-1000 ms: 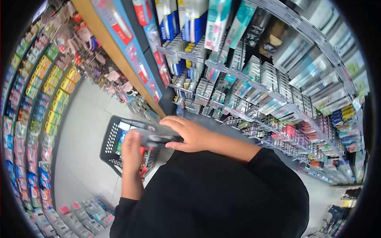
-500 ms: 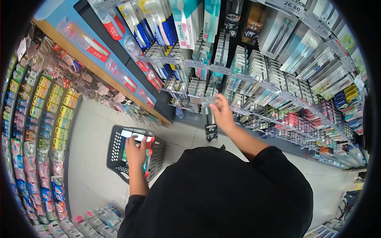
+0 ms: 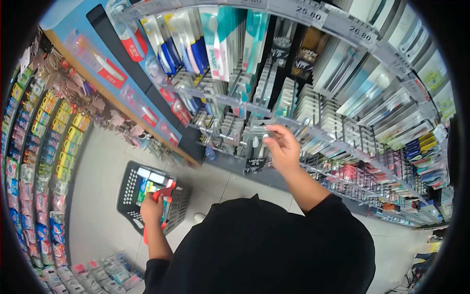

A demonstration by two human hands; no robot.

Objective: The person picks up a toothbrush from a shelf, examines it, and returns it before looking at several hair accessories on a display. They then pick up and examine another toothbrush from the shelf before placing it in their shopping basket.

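Note:
My right hand (image 3: 285, 151) pinches the clear top of a black toothbrush pack (image 3: 256, 161), held upright in front of the rack; two brush heads show through its plastic. My left hand (image 3: 151, 209) is closed around the red handle (image 3: 165, 191) of a dark grey shopping basket (image 3: 128, 190). Inside the basket lie white boxes (image 3: 151, 175) and a green-and-blue package (image 3: 145, 188), partly covered by the hand and handle.
Toothbrush packs hang in dense rows on the rack (image 3: 215, 46) ahead and to the right, behind price rails (image 3: 313, 18). A wood-edged display panel (image 3: 110, 78) stands on the left. Curved shelves of colourful packets (image 3: 41, 161) line the far left.
My left hand has gone from open fingers over the basket to a grip on its red handle. My right hand has turned the toothbrush pack so its front faces me more.

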